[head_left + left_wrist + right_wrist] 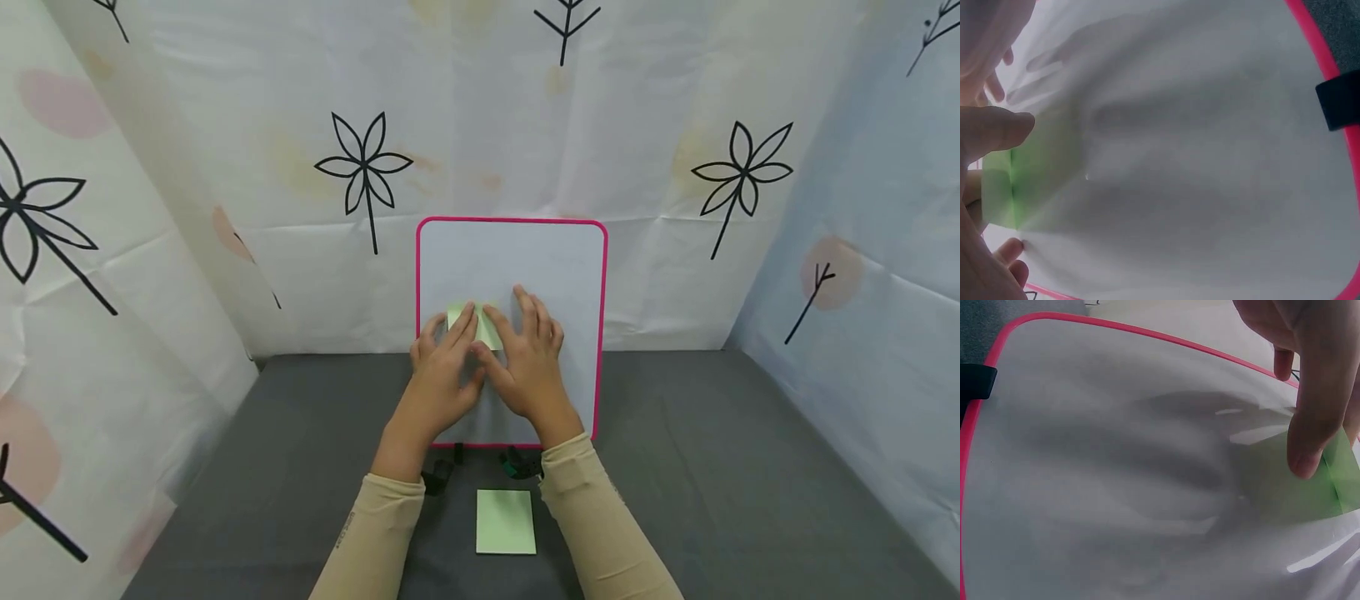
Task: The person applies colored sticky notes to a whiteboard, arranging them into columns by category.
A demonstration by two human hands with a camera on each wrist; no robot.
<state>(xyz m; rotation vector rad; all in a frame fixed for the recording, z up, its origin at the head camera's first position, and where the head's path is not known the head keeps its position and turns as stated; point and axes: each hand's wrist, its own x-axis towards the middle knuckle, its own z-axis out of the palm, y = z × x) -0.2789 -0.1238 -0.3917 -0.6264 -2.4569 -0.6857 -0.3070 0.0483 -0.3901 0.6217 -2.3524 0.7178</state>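
A whiteboard [510,250] with a pink rim stands in front of me. On it is a pale green sticky note [490,332], partly covered by my hands. My left hand [441,379] has its fingers extended over the note's left part. My right hand [531,362] is spread at the note's right side, its index fingertip at the upper edge. The thumbs are apart from the palms, below the note. In the left wrist view the note [999,194] shows a crease or edge line, and its green reflects on the glossy board. The right thumb [1316,437] overlaps the note in the right wrist view.
Another pale green sticky note or pad [506,522] lies on the dark grey tabletop [675,467], between my forearms. A black clip [1340,103] sits on the board's rim. Small dark devices [438,477] are by my wrists. Patterned cloth walls [510,125] enclose the table.
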